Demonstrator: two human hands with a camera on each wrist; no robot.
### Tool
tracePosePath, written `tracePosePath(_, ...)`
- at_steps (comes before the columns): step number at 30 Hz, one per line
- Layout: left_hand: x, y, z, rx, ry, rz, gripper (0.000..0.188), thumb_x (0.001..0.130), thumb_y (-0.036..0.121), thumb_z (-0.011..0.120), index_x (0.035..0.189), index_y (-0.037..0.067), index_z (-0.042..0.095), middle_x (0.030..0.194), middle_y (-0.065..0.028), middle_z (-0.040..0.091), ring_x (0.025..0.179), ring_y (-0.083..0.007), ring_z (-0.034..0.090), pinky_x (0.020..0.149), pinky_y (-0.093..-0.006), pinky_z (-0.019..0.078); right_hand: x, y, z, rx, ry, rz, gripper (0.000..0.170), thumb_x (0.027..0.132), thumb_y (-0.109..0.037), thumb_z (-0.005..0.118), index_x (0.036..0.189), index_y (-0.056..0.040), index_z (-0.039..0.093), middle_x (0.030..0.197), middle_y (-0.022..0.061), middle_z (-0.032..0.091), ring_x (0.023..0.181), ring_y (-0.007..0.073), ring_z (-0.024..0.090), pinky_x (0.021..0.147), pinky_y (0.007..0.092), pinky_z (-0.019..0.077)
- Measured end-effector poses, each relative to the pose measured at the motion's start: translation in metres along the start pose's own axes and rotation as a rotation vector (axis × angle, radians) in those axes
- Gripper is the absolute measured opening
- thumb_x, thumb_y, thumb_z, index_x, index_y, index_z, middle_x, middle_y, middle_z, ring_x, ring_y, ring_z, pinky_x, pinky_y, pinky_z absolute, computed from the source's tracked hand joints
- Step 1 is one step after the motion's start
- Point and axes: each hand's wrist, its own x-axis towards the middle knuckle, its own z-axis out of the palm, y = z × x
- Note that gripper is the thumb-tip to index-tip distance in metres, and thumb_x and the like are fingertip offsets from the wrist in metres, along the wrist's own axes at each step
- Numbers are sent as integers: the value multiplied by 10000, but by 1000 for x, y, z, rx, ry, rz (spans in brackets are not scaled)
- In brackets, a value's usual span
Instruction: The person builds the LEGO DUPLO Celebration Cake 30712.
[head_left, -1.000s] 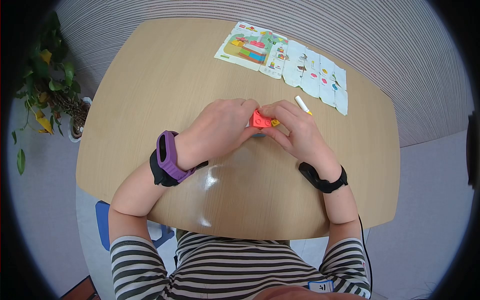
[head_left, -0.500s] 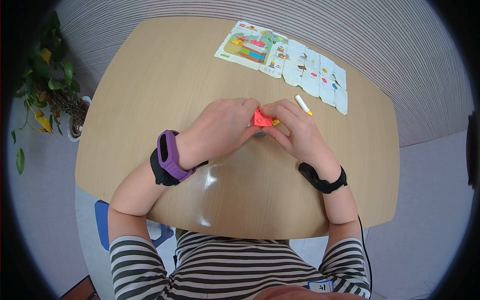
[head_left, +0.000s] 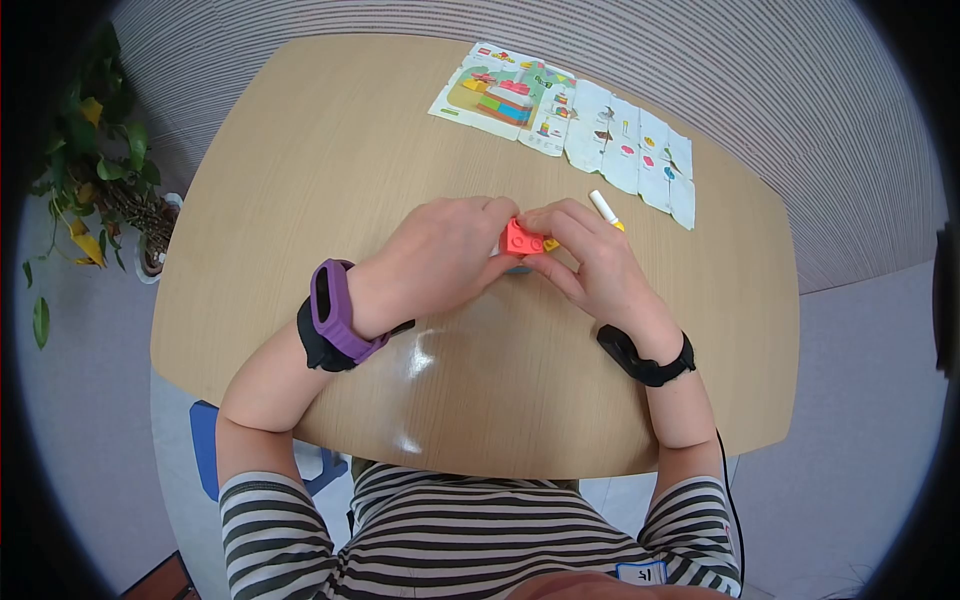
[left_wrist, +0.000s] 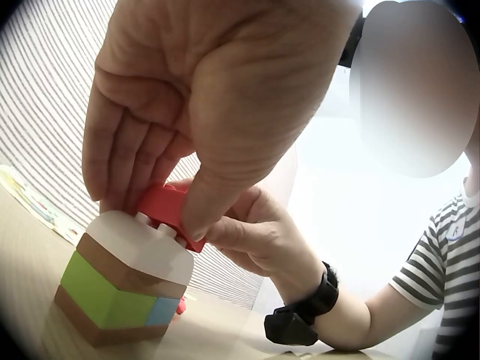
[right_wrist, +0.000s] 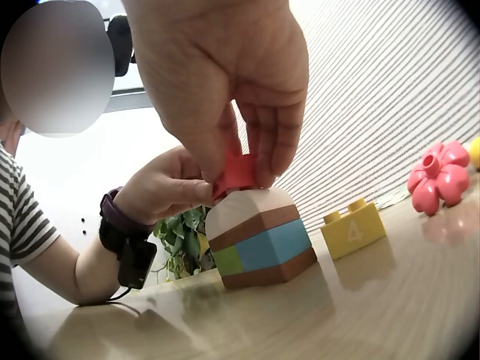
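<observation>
Left hand (head_left: 435, 243) and right hand (head_left: 592, 252): fingers pinching red brick (head_left: 523, 240) over layered stack (right_wrist: 271, 244), roughly midway between far and near edges of bench (head_left: 260, 200). White studs (left_wrist: 166, 234) partly exposed; probably best to square brick over them, then press down evenly.

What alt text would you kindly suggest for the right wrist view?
Two hands hold a red brick at the top of a brown, green, blue and white stack; a yellow brick marked 4 and a pink flower sit nearby.
</observation>
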Motion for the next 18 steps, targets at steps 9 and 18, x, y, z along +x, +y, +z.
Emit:
tracePosePath(9, 1, -7, -2, 4, -135, -65, 346, 742, 161, 716, 991, -26, 565, 846, -182, 631, 808, -357, 607, 691, -410, 485, 10, -4, -9, -42, -98, 16, 231, 743, -57, 686, 943, -39, 573, 828, 93, 553, 703, 256, 575, 615, 361, 464)
tracePosePath(18, 1, -6, -4, -34, -141, -70, 293, 738, 125, 721, 920, -9, 534, 820, -162, 634, 789, -346, 613, 679, -401, 485, 16, -6, -7, -4, -159, 26, 229, 730, -55, 681, 899, -40, 527, 836, 109, 546, 749, 312, 577, 622, 391, 470)
